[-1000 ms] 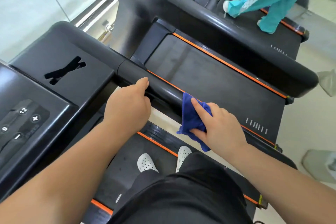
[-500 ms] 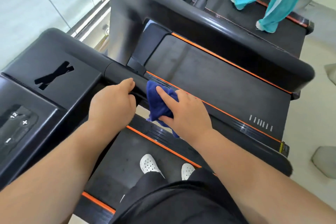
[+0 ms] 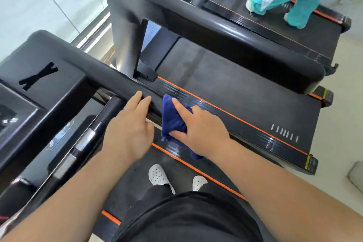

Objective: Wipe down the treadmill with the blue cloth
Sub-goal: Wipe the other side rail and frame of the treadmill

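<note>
Currently we are working on the right handrail [image 3: 110,77] of the treadmill [image 3: 59,51], at the end nearest the console. The right grip [image 3: 204,129] is grasping the blue cloth [image 3: 172,120]: the forefinger is lying along the top of the bunched cloth, the thumb is pinching it from below, and a tail of cloth is hanging out beneath the palm. The cloth is pressing against the handrail, just beside the left grip [image 3: 129,131], which is released and resting with straight fingers on the same rail, holding nothing. We are judging the task to be under way and not near its end: one rail is receiving contact, while the console, the front crossbar [image 3: 110,110] and the belt [image 3: 127,184] under our shoes are receiving none. No surface is showing streaks or moisture, so we are unable to confirm which parts are already wiped.
</note>
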